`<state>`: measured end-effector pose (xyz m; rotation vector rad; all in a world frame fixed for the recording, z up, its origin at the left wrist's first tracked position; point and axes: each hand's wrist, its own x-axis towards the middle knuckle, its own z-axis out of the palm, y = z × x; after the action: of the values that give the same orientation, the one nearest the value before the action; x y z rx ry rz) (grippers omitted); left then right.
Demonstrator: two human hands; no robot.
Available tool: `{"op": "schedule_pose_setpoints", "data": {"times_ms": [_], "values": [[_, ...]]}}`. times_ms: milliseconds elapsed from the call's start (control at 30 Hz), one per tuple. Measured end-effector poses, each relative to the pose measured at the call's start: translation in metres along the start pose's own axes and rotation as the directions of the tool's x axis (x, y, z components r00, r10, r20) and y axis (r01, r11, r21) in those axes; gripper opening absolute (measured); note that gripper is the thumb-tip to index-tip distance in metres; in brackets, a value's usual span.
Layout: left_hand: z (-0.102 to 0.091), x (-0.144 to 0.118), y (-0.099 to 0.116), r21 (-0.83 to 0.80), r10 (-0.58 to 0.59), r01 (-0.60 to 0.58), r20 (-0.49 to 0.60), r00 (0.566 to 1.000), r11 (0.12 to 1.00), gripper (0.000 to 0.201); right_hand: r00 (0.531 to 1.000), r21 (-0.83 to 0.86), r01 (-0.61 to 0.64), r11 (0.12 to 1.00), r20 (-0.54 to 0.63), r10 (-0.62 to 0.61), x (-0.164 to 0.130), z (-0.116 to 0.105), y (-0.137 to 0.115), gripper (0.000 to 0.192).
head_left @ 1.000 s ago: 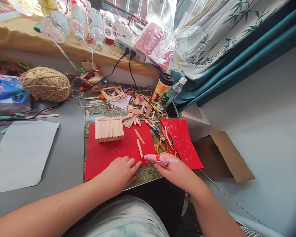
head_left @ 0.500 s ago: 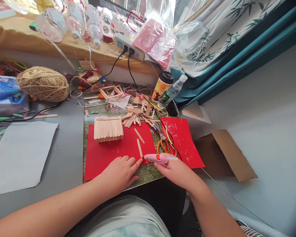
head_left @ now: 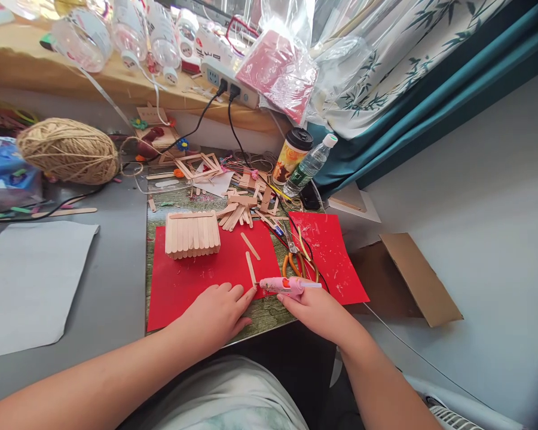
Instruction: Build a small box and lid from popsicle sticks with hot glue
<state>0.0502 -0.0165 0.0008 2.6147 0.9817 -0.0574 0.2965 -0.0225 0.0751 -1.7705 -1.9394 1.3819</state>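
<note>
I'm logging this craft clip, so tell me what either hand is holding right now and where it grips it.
The right hand holds a pink glue gun by its handle, nozzle pointing left. The left hand holds nothing and rests flat on the red paper.

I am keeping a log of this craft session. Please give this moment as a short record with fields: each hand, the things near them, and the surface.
left hand: flat on the red paper, fingertips by a loose wooden stick
right hand: holds a pink glue gun, nozzle toward the stick
nearby: stick-built panel, orange-handled scissors, twine ball
surface: grey desk
</note>
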Motion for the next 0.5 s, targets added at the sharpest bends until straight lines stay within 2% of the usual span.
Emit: {"op": "schedule_pose_setpoints", "data": {"times_ms": [500], "values": [[0.0026,-0.0014,-0.0019,0.02,0.01,-0.01,-0.021,1.0,1.0,0.056,0.995,-0.012,0.06,0.998,-0.076,-0.06,0.0092,0.0064,-0.0002,0.043]]}}
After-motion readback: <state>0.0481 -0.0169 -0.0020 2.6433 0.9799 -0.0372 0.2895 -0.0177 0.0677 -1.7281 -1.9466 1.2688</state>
